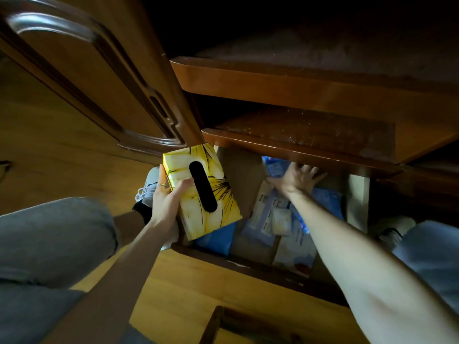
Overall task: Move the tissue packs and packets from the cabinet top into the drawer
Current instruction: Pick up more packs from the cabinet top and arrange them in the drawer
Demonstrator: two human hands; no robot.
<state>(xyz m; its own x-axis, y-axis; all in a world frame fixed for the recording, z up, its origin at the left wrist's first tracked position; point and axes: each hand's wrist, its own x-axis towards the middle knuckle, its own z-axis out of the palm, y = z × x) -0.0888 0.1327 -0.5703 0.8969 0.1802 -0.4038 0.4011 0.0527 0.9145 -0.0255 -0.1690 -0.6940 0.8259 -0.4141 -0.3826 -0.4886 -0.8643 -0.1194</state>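
**Yellow pack held over the open drawer**

I see my left hand (167,200) clamped on a yellow tissue pack (201,189), thumb across its top face beside the long black slot, fingers wrapped round the left edge. The pack is tilted and sits above the drawer's (253,265) near-left corner, not yet resting inside.

My right hand (296,178) reaches deep into the drawer with the fingers spread apart, palm down, pressing on or just touching a blue packet (275,167) at the back, under the shelf edge (298,147). It grips nothing that I can make out.

Inside the drawer lie several items already: a blue pack (216,238) under the yellow one, pale packets (270,217) in the middle, and another blue pack (327,203) under my right forearm. The shelf tops above look bare and dim.
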